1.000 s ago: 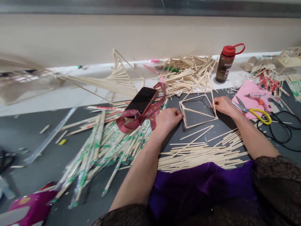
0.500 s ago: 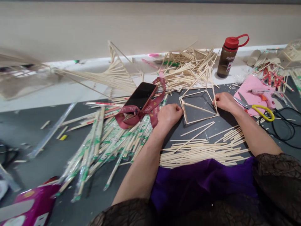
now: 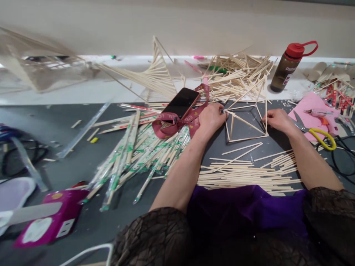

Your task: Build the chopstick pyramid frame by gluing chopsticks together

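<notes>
A open frame of thin wooden sticks (image 3: 245, 137), with a square base and slanting struts that meet in a peak, stands on the grey table. My left hand (image 3: 213, 117) is closed at its left corner, fingertips pressed together against the joint. At the right side, my right hand (image 3: 279, 121) pinches the frame by a strut above the right corner. Parts of the fingertips are hidden, and a small dark spot shows at the left ones. Loose bare sticks (image 3: 246, 177) lie in a pile between my forearms.
Left of my hands lie a phone (image 3: 181, 101) with a red lanyard (image 3: 166, 127) and wrapped chopsticks (image 3: 124, 162). On the right are yellow-handled scissors (image 3: 321, 138) and a pink glue gun (image 3: 324, 116). A bottle (image 3: 287, 68) and a stick heap (image 3: 238, 79) stand behind.
The view has swung left, so everything appears farther right. My left hand has slid slightly away from me, up to the frame's corner. The right hand stays at the right side.
</notes>
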Demonstrator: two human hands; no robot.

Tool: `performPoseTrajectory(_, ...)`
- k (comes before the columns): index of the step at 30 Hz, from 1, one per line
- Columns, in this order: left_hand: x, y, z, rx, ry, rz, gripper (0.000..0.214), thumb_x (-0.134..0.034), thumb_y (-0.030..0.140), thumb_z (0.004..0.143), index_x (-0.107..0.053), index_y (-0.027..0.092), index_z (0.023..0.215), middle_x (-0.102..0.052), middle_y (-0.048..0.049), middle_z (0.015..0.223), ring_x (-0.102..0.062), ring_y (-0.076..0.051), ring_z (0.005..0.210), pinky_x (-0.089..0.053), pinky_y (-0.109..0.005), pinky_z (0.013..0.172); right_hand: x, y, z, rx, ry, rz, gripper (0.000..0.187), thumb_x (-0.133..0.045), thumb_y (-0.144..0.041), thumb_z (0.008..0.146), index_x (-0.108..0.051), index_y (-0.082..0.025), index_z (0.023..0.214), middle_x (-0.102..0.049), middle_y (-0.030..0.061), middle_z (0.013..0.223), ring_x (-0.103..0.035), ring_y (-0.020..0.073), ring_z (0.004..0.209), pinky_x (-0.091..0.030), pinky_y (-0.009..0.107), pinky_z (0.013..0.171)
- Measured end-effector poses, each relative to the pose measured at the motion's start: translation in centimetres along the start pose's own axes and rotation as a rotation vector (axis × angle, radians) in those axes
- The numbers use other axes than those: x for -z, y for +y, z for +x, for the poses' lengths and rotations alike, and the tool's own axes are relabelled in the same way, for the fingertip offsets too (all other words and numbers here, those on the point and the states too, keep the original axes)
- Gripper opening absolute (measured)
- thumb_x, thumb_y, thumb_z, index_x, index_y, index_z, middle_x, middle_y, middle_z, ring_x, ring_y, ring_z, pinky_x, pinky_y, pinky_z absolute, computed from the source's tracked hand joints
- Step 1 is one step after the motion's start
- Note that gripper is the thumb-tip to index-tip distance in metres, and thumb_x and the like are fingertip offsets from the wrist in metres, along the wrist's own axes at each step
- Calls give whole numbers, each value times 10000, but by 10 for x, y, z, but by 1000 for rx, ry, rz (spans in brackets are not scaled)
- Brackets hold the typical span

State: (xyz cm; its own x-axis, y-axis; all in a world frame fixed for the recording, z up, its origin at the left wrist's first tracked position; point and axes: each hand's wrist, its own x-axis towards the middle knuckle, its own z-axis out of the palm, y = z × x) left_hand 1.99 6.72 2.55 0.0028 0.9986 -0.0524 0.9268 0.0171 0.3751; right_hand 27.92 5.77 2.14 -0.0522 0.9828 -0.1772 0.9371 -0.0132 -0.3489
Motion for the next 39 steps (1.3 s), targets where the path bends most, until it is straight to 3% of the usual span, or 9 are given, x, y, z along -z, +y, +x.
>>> performPoseTrajectory(12, -12, 0, 10, -53, 3, 67, 322, -497, 256, 941, -721, 186, 1162, -708, -124, 1231, -644, -289, 1149, -498, -368, 967, -2, 4, 1, 25, -43, 92, 178, -619, -269, 852, -767, -171, 841, -706, 2, 665, -643, 121, 620, -396, 212, 611)
performPoseTrajectory(19, -22, -4, 14, -88, 22, 124, 319, -484, 293, 940, -736, 206, 1114, -696, -134, 1225, -651, -339, 1137, -517, -412, 936, -1, -2, 0, -15, -50, 70, 199, -616, -263, 881, -786, -170, 923, -713, 18, 678, -633, 132, 634, -391, 227, 618)
performPoseTrajectory(23, -25, -10, 16, -97, 44, 117, 321, -499, 306, 923, -748, 220, 1105, -703, -120, 1209, -663, -309, 1114, -521, -381, 936, 2, -5, -3, -7, -56, 61, 200, -617, -253, 883, -791, -163, 922, -725, 27, 697, -641, 136, 658, -390, 231, 633)
performPoseTrajectory(31, -32, -38, 21, -143, 67, -102, 507, -641, 298, 805, -675, 199, 1302, -746, -82, 1170, -704, -240, 1048, -531, -311, 946, 2, -8, -3, 21, -60, 43, 217, -600, -235, 886, -796, -161, 942, -764, 37, 820, -661, 142, 740, -362, 235, 629)
performPoseTrajectory(39, -24, -31, 17, -153, 42, -38, 389, -569, 299, 843, -746, 188, 1171, -755, -86, 1191, -689, -261, 1136, -514, -327, 997, -1, -10, -2, 28, -67, 28, 213, -595, -229, 892, -795, -179, 947, -781, 57, 975, -668, 173, 853, -338, 261, 633)
